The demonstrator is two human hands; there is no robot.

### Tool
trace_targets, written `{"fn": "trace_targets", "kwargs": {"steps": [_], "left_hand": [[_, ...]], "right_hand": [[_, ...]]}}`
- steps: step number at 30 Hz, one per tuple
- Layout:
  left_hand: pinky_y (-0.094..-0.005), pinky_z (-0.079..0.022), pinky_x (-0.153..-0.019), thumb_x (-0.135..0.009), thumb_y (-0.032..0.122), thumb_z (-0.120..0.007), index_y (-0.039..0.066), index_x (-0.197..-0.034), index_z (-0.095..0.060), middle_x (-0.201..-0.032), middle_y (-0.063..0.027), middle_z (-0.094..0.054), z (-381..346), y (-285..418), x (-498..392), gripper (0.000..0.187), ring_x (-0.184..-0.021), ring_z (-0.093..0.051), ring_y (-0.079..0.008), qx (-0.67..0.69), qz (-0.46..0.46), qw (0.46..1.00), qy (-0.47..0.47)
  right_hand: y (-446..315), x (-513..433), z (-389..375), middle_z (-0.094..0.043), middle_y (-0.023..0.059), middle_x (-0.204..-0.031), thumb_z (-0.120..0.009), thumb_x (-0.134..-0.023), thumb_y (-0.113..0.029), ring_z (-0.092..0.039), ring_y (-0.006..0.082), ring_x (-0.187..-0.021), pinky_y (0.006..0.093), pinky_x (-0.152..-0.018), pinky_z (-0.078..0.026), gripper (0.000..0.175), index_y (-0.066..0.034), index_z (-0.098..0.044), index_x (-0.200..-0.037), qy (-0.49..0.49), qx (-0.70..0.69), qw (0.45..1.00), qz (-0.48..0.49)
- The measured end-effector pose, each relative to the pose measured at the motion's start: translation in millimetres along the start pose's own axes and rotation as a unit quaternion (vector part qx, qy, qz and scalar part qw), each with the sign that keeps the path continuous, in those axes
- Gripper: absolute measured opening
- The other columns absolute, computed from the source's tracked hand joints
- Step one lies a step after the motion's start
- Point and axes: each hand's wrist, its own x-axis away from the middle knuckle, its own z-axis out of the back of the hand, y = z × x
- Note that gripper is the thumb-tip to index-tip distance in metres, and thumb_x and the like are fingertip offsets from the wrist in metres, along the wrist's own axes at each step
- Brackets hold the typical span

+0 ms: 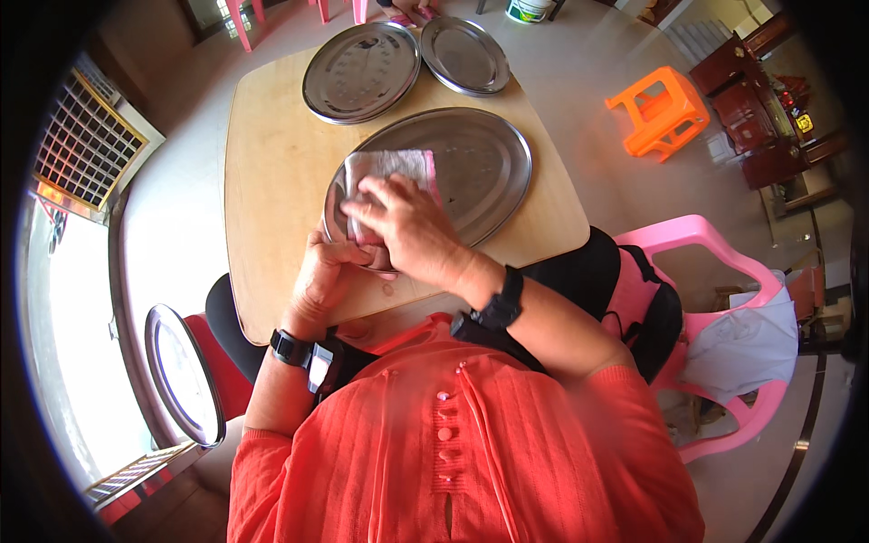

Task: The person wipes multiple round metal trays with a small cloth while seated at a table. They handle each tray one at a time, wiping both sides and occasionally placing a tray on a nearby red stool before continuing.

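A large oval metal tray (pixel 482 176) lies on the wooden table, its near left edge at the table's front. My left hand (pixel 329 268) grips that edge, thumb on top of the rim and fingers underneath. Over the left part of the tray, my right hand (pixel 407 224) presses a light cloth with a pink border (pixel 390 163) flat against the metal, its fingers spread and slightly blurred. Beyond it, a stack of oval metal trays (pixel 360 71) and a stack of smaller oval metal trays (pixel 465 54) rest at the table's far side.
The pale wooden table (pixel 271 170) has rounded corners. An orange plastic stool (pixel 662 112) is on the floor at the right, and a pink plastic chair (pixel 699 234) is nearer. Another oval metal tray (pixel 183 377) stands tilted on something red at the left. Another person's feet (pixel 411 13) show beyond the table.
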Motion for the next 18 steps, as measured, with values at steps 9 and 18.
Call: {"fn": "trace_targets", "kwargs": {"steps": [9,18], "left_hand": [[-0.0411,-0.058,-0.09,-0.07,-0.02,-0.053,-0.001,-0.136,-0.052,-0.123,-0.0133,-0.063,2.3,-4.0,-4.4,0.069,-0.109,-0.064,-0.0292,0.022,-0.041,0.999,0.013],[-0.0377,-0.059,-0.085,-0.072,-0.02,-0.056,0.001,-0.129,-0.055,-0.119,-0.0138,-0.064,20.8,-11.3,-10.1,0.061,-0.104,-0.065,-0.0271,0.012,0.009,1.0,0.004]], "right_hand": [[122.1,-29.5,25.3,-0.061,0.0149,-0.13,-0.064,-0.088,-0.004,-0.056,0.0343,-0.122,0.0437,-0.106,-0.043,0.047,-0.0104,-0.059,-0.134,0.193,-0.022,0.946,-0.26],[23.7,-44.4,-22.0,-0.063,0.0109,-0.109,-0.063,-0.075,0.009,-0.061,0.03,-0.106,0.0394,-0.095,-0.051,0.037,-0.006,-0.073,-0.107,0.109,-0.22,0.968,-0.045]]}}
